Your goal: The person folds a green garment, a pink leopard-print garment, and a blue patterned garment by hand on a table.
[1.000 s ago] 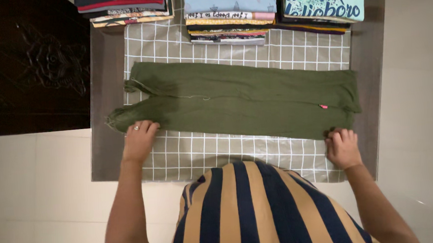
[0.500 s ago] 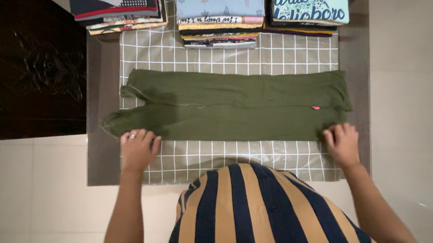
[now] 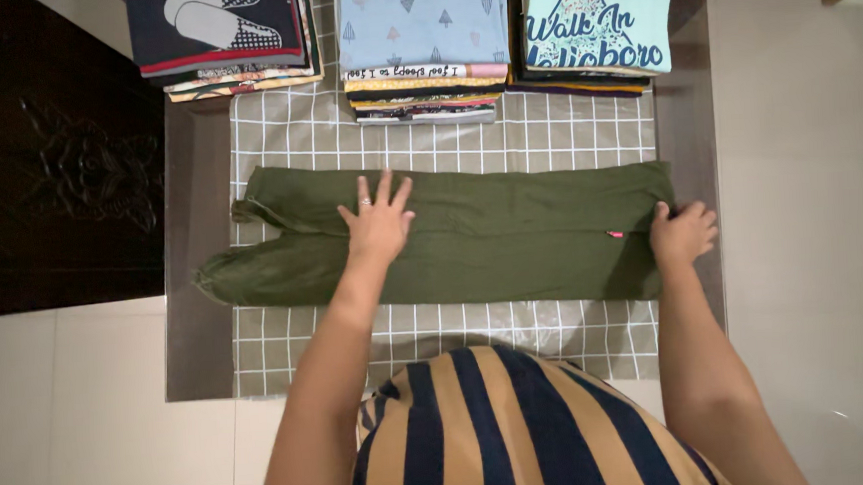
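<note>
A dark green garment (image 3: 511, 233) lies folded lengthwise across a grey checked cloth (image 3: 445, 142) on a small table. My left hand (image 3: 378, 222) rests flat on the garment left of its middle, fingers spread. My right hand (image 3: 683, 234) grips the garment's right end at the table's edge, fingers curled over the fabric. Two sleeve-like ends of the garment (image 3: 244, 274) point left.
Three stacks of folded clothes stand along the far edge: a dark one (image 3: 224, 35) at left, a light blue one (image 3: 424, 43) in the middle, a pale teal one (image 3: 593, 28) at right. A dark carved cabinet (image 3: 47, 156) stands left of the table. White floor tiles surround it.
My left hand has moved from the garment's near left edge up onto its middle, palm flat. My right hand has shifted from the near right corner to the right end.
</note>
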